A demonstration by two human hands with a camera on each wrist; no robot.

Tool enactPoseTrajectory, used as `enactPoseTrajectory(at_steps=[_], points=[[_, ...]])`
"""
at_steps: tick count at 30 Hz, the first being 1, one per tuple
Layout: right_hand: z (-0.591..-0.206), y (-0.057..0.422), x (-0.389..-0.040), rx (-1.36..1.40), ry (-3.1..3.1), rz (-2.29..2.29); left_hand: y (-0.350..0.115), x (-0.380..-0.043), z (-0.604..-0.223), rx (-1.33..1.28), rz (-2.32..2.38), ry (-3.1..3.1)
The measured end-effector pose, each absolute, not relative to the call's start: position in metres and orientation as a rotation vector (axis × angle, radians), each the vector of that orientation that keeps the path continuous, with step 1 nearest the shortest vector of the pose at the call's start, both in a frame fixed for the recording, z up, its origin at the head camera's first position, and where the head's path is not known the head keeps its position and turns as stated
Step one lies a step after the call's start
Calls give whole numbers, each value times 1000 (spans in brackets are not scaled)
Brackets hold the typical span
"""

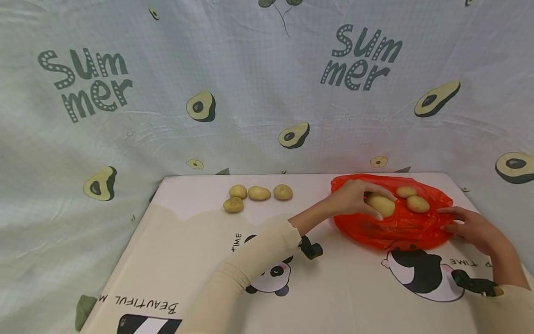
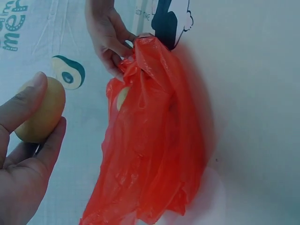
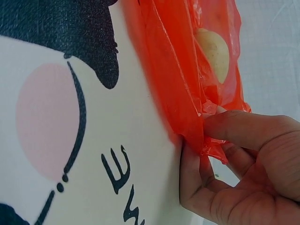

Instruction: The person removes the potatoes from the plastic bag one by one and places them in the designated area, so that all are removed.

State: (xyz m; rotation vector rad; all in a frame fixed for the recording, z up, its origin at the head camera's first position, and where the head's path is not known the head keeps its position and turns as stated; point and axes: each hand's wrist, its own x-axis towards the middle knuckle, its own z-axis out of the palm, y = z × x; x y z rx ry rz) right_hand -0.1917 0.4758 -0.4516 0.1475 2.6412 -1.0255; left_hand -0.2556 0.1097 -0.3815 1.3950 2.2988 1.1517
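Observation:
My left hand (image 1: 352,198) grips a potato (image 1: 382,205) between thumb and fingers, above the left part of a red plastic bag (image 1: 392,234). In the left wrist view that held potato (image 2: 49,110) is apart from the bag. At the bag's right end, my right hand (image 1: 475,230) pinches the crumpled plastic; the right wrist view shows its thumb and fingers on the bag edge. Two more potatoes (image 1: 417,204) lie at the bag's opening, to the right of the held one. Part of the bag's inside is hidden by red folds.
Several potatoes (image 1: 259,193) lie grouped on the table toward the back, left of the bag. The light tabletop (image 1: 167,250) carries printed panda drawings and lettering. A hanging cloth (image 1: 250,69) with avocado prints stands behind the table's far edge.

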Motion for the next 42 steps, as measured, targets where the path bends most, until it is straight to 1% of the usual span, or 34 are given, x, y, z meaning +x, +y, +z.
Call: enactPoseTrajectory(at_steps=[7,14,33,42], points=[[-446,474,-192,159,2639,-1020,105,-251,-387,1368,1129,2343],[-450,472,-187,163,2633,-1049,99,-247,-393,1369,1175,2326],[-452,473,-187,159,2652,-1043,68,-240,-398,1132,1412,2281],[-451,473,-188,172,2633,-1038,55,-234,-400,1081,1487,2280]])
